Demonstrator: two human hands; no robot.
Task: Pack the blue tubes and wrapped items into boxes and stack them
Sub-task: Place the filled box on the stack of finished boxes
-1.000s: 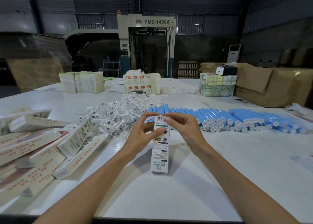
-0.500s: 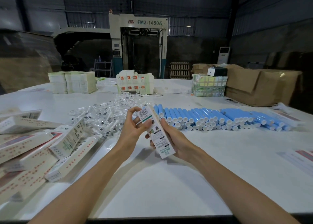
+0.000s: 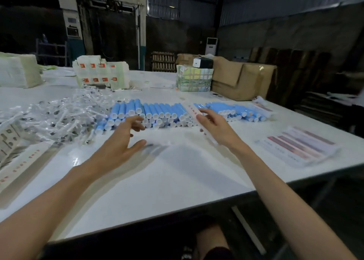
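A long row of blue tubes (image 3: 157, 112) with white caps lies across the white table (image 3: 177, 181). Left of it is a heap of clear wrapped items (image 3: 59, 118). My right hand (image 3: 215, 126) grips a slim white box (image 3: 190, 108) with red marks, held lengthwise just above the near side of the tube row. My left hand (image 3: 122, 141) hovers with its fingers spread and nothing in it, just in front of the tubes' left end. A blurred clear item (image 3: 157, 148) lies on the table by its thumb.
Slim white boxes (image 3: 21, 161) lie piled at the left edge. Flat printed cartons (image 3: 297, 145) sit at the right near the table's edge. Stacked white packs (image 3: 100, 74), a strapped bundle (image 3: 194, 78) and brown cardboard boxes (image 3: 240, 78) stand at the back.
My left hand let go of the box and spread open. My right hand carried the box away to the right, over the tubes. The view swung right.
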